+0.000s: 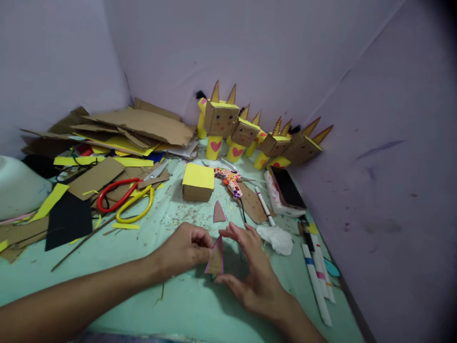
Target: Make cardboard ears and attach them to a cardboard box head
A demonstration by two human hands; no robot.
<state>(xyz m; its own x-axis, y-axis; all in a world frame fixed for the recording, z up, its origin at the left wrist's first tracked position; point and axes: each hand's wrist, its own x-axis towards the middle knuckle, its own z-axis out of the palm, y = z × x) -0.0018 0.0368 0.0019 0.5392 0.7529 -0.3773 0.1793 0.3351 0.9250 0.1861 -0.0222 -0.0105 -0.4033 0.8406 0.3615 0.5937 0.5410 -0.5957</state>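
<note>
My left hand point(187, 247) pinches a small cardboard triangle point(216, 261) with purple-edged sides between thumb and fingers, just above the table. My right hand point(248, 264) is spread around the triangle's other side, its forefinger near the tip and its thumb near the base; whether they touch it I cannot tell. A second purple-edged cardboard triangle point(219, 212) lies flat just beyond my hands. Behind that sits a cardboard box point(197, 193) with a yellow top. A flower-patterned glue gun point(231, 181) lies to the right of the box.
Several yellow-and-cardboard animal figures point(222, 119) with pointed horns stand along the wall. Stacked cardboard point(143, 125), red-and-yellow-handled scissors point(123, 197) and paper scraps fill the left. At right lie a phone point(286, 186) on a box, crumpled tissue point(276, 239) and white markers point(316, 283).
</note>
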